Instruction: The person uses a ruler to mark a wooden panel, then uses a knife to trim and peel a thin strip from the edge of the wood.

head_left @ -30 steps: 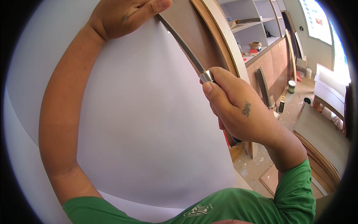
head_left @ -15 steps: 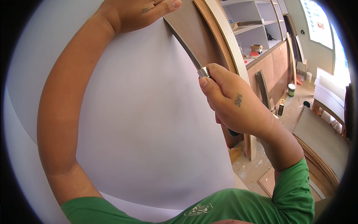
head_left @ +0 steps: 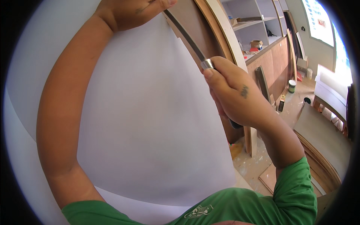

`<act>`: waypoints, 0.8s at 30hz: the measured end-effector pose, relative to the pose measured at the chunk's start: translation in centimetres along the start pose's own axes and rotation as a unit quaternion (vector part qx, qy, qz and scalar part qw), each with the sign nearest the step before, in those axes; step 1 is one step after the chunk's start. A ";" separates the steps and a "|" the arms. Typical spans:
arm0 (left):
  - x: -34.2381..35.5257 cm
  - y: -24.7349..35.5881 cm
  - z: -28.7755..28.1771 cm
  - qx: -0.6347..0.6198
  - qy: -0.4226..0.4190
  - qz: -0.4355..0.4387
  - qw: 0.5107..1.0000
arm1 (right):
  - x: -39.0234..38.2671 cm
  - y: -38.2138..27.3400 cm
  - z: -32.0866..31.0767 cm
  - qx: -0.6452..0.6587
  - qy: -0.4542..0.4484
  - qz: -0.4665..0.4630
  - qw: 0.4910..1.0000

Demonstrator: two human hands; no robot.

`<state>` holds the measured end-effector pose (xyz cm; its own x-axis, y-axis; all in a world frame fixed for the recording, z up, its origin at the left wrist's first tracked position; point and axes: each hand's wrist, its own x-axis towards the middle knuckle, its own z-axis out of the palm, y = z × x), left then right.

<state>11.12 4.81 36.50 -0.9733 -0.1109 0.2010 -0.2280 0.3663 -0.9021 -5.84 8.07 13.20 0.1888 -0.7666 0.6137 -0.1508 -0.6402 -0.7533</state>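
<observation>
We've got our right hand [head_left: 240, 90] clamped round the metal tool [head_left: 185, 33], probably for control, left hand [head_left: 129, 14] apart, can't tell its grip.

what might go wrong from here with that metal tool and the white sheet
The far end of the long metal tool is right by the left hand, so a slip of the right hand might scrape or pinch it. The tool also runs close along the edge of the white sheet, so a tilt could perhaps chip or scuff that edge.
</observation>
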 end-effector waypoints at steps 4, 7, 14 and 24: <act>-0.4 0.1 -0.9 -0.033 -0.009 0.072 0.997 | -2.3 0.2 -1.5 0.061 0.000 0.065 0.996; -0.1 1.8 -1.1 -0.045 -0.051 0.039 0.997 | -3.4 2.2 -3.0 0.113 0.017 0.096 0.989; 0.3 3.2 -0.6 -0.042 -0.111 0.033 0.992 | -4.4 4.4 -3.6 0.157 -0.005 0.107 0.982; 2.6 3.9 -1.6 -0.140 -0.256 -0.082 0.953 | -3.7 6.9 -4.1 0.209 -0.040 0.102 0.972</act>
<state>7.61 7.43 34.16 -0.7992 -0.5987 0.0534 -0.4443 0.5285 -0.7233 -11.52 6.25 6.70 0.2739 -0.8588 0.4328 0.2103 -0.3857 -0.8983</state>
